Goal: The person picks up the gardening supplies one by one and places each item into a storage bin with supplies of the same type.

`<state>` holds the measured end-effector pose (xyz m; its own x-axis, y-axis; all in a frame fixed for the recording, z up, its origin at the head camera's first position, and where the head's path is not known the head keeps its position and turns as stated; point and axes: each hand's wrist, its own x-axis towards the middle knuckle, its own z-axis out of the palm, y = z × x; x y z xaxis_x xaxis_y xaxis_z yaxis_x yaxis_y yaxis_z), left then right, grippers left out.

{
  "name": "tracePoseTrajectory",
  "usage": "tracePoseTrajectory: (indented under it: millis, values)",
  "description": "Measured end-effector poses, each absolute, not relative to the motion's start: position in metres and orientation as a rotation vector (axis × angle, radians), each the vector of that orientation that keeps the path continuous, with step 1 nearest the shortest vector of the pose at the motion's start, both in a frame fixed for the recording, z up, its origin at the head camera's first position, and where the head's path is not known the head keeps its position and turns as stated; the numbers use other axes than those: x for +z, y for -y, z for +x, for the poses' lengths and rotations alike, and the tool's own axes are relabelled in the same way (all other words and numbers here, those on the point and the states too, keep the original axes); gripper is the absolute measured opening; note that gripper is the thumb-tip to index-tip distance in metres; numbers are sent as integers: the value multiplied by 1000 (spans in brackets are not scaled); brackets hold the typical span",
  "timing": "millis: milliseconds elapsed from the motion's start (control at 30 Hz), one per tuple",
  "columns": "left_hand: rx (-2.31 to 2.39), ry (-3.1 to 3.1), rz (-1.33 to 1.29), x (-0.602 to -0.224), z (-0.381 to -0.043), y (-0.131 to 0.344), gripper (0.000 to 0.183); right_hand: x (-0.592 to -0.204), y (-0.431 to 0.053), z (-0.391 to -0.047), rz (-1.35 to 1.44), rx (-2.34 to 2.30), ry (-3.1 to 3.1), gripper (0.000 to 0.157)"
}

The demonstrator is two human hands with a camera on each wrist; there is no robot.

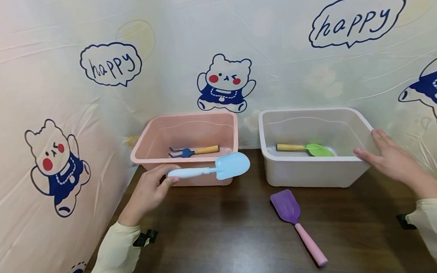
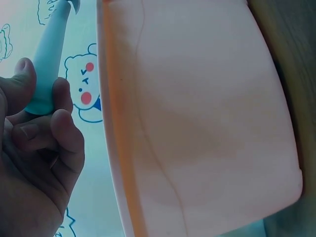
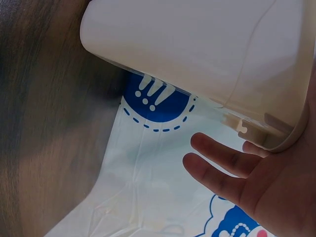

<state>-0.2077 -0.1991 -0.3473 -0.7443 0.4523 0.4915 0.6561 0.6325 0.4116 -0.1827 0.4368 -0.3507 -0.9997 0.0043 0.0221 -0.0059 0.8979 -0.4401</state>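
Note:
In the head view my left hand pinches the end of a light blue trowel's handle, thumb against fingers. The trowel points right, held level in front of the pink bin's near rim. Seen from the left wrist, the handle sits between thumb and fingertips. My right hand is at the right corner of the light grey bin, touching its rim, with fingers extended. From the right wrist, two straight fingers spread out just below that rim.
The pink bin holds a blue hand rake with a yellow handle. Inside the grey bin lies a green trowel. A purple spatula-shaped shovel with a pink handle lies on the dark wooden table. Printed sheeting hangs behind.

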Motion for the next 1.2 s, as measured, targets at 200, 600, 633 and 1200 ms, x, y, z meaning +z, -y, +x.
tracePoseTrajectory:
  millis: [200, 600, 633, 1200]
  values:
    - [-858, 2524, -882, -342, -215, 190, 28, -350, -436, -183, 1, 715, 3035, 96]
    - [-988, 2528, -873, -331, -231, 164, 25, -348, -435, -182, 10, 675, 3035, 93]
    - [-999, 2535, -867, -330, -231, 161, 26, -348, -435, -182, 6, 674, 3035, 93]
    - [-1041, 2567, -886, -321, -250, 116, 27, -348, -434, -181, -18, 694, 3042, 94]
